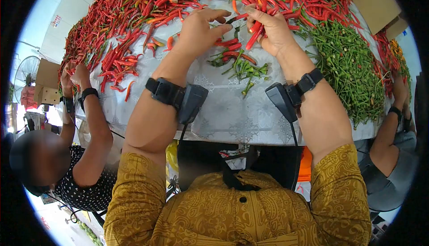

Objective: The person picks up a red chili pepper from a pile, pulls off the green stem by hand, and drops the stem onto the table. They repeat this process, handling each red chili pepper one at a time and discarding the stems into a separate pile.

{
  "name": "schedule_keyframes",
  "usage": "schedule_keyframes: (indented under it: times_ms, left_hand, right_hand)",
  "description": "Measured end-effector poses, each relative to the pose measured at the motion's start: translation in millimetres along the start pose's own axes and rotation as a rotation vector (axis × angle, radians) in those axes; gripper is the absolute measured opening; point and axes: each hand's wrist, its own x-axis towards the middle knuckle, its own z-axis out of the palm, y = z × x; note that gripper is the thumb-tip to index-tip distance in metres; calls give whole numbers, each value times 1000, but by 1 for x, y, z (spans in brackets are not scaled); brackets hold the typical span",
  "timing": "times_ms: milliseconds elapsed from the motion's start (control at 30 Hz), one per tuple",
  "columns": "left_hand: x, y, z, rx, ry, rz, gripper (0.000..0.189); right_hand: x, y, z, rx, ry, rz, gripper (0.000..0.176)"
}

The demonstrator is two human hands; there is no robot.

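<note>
My right hand (273, 29) is closed around several red chili peppers (254, 36), their tips pointing down past the fingers. My left hand (199, 30) is just to the left, thumb and fingers apart. A red chili with a dark end (237, 18) lies in the gap between the two hands; whether the left fingers touch it I cannot make out. Below the hands, a small pile of green stems (250, 70) sits on the white patterned tablecloth (232, 112), beside a few loose red chilies (239, 57).
A large heap of red chilies (147, 0) spans the far side of the table. Green stems (346, 62) form a big pile at right. Loose chilies (119, 65) lie at left. Co-workers' hands (80, 76) reach in from left and right. Cardboard boxes (373, 4) stand behind.
</note>
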Motion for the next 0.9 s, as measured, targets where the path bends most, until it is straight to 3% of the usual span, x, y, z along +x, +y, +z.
schedule_keyframes:
  times_ms: [300, 367, 467, 700, 900]
  left_hand:
    - [0, -4, 1, -38, -16, -79, 30]
    - [0, -2, -2, -14, -148, -203, 30]
    - [-2, -5, 0, 57, -115, -39, 26]
    - [-1, -5, 0, 50, -158, -178, 22]
    - [-1, 1, -1, -137, -38, -180, 23]
  right_hand:
    - [5, 3, -6, 138, 185, -21, 11]
    - [6, 3, -7, 162, 204, -10, 11]
    - [6, 2, -7, 177, 237, 7, 12]
    - [5, 1, -3, 201, 268, 2, 12]
    - [5, 0, -2, 213, 310, 6, 14]
